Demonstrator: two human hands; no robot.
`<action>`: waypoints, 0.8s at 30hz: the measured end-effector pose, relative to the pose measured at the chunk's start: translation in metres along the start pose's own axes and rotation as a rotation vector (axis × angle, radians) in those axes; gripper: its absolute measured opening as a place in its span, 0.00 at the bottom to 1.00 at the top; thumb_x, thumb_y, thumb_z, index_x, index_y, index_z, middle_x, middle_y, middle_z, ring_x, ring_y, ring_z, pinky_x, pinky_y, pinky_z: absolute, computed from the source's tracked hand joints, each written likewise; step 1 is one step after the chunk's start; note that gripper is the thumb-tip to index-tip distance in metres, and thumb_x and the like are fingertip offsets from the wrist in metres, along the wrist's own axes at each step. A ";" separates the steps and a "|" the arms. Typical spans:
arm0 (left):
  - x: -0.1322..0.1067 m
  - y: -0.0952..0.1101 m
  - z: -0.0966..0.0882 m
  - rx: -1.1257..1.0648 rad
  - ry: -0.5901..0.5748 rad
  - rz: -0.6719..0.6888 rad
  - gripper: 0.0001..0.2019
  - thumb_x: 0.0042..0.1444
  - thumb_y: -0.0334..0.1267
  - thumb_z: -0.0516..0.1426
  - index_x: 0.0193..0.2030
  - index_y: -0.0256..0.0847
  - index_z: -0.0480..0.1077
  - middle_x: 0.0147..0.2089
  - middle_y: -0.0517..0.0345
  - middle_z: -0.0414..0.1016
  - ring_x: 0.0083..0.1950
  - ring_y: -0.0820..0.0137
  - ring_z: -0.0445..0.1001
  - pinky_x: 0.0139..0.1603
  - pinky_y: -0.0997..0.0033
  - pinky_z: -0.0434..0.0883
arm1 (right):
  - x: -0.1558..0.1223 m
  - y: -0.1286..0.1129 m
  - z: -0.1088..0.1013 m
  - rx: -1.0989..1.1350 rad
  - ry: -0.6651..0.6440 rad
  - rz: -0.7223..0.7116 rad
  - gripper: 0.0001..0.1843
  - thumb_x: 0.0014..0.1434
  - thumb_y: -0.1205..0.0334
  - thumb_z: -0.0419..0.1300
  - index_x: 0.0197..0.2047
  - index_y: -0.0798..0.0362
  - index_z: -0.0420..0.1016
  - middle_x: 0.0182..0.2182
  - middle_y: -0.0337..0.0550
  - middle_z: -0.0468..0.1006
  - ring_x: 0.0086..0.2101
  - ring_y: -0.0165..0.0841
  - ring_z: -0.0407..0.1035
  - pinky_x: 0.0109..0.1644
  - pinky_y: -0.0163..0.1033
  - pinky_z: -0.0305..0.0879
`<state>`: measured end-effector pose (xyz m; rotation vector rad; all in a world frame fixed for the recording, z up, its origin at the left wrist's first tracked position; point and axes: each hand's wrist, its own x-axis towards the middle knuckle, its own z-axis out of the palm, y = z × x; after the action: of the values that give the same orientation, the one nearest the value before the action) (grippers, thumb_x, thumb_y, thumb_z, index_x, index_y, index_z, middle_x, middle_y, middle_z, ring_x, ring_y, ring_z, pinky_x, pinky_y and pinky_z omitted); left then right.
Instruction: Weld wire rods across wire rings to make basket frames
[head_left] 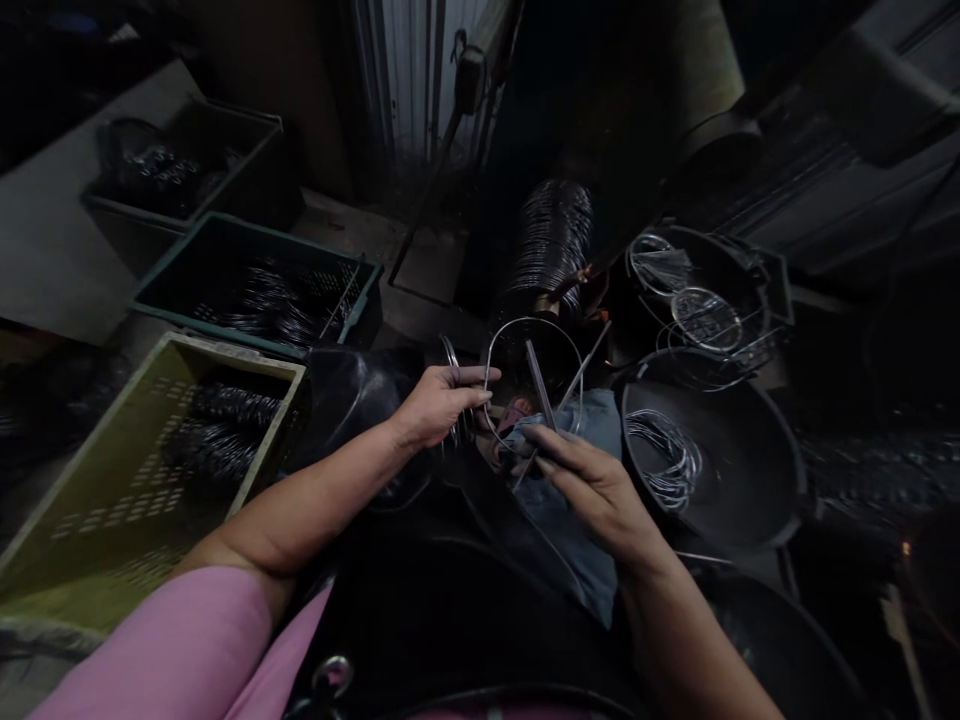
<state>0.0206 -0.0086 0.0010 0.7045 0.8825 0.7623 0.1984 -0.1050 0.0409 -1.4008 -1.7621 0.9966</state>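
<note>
A large thin wire ring (517, 322) is pinched at its left side between the thumb and index finger of my left hand (442, 402). Several more wire rings (449, 352) hang around the fingers of that hand. My right hand (585, 480) is closed near the lower right of the ring, gripping slim grey metal rods (538, 375) that point up and away. One thinner rod (589, 360) slants up to the right; whether the rods form one tool I cannot tell. The right fingertips are dark and partly hide the ring's lower edge.
A yellow crate (150, 400) with dark wire coils and a green crate (217, 225) stand at left. Ahead is a big wire coil (551, 235). At right, a black basin (750, 460) holds a wire bundle (664, 460); another basin (720, 250) with rings stands behind.
</note>
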 end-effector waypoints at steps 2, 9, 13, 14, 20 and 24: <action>-0.001 -0.001 0.001 0.003 -0.002 -0.008 0.18 0.44 0.26 0.59 0.44 0.29 0.72 0.24 0.55 0.74 0.22 0.73 0.71 0.26 0.69 0.71 | -0.001 0.004 -0.001 0.027 -0.003 0.018 0.18 0.58 0.66 0.52 0.52 0.48 0.70 0.40 0.43 0.77 0.45 0.34 0.68 0.51 0.43 0.64; -0.003 -0.004 0.003 -0.007 -0.062 -0.010 0.18 0.44 0.26 0.59 0.46 0.28 0.71 0.24 0.54 0.74 0.21 0.71 0.72 0.26 0.69 0.71 | -0.013 0.000 -0.005 -0.287 -0.017 -0.046 0.28 0.55 0.61 0.55 0.60 0.50 0.60 0.54 0.47 0.67 0.55 0.43 0.57 0.55 0.51 0.58; -0.007 -0.003 0.007 -0.027 -0.074 -0.022 0.17 0.44 0.26 0.59 0.45 0.28 0.72 0.24 0.53 0.75 0.21 0.71 0.72 0.26 0.70 0.71 | -0.011 -0.005 0.006 -0.606 -0.051 -0.104 0.35 0.53 0.59 0.58 0.62 0.57 0.53 0.53 0.56 0.66 0.53 0.48 0.58 0.53 0.55 0.59; -0.009 -0.002 0.009 -0.039 -0.074 -0.027 0.17 0.44 0.26 0.59 0.44 0.28 0.72 0.26 0.53 0.75 0.22 0.71 0.73 0.26 0.70 0.71 | -0.008 -0.005 0.009 -0.647 -0.044 -0.122 0.31 0.55 0.59 0.56 0.61 0.58 0.56 0.51 0.57 0.67 0.51 0.47 0.61 0.51 0.54 0.61; -0.018 0.010 0.018 -0.032 -0.135 -0.053 0.14 0.43 0.27 0.60 0.41 0.35 0.75 0.28 0.56 0.77 0.28 0.73 0.73 0.33 0.74 0.71 | 0.008 -0.011 0.015 -0.639 -0.148 -0.088 0.26 0.59 0.64 0.49 0.60 0.61 0.55 0.51 0.59 0.66 0.46 0.42 0.67 0.44 0.45 0.69; -0.015 0.016 0.026 -0.028 -0.118 -0.078 0.14 0.42 0.28 0.61 0.40 0.35 0.76 0.30 0.54 0.78 0.31 0.71 0.74 0.35 0.73 0.70 | 0.013 -0.016 0.006 -0.644 -0.179 -0.036 0.27 0.58 0.64 0.50 0.60 0.61 0.56 0.52 0.59 0.65 0.44 0.43 0.69 0.43 0.46 0.69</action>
<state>0.0326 -0.0174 0.0320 0.6797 0.7856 0.6561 0.1834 -0.0956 0.0528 -1.6821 -2.3651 0.5588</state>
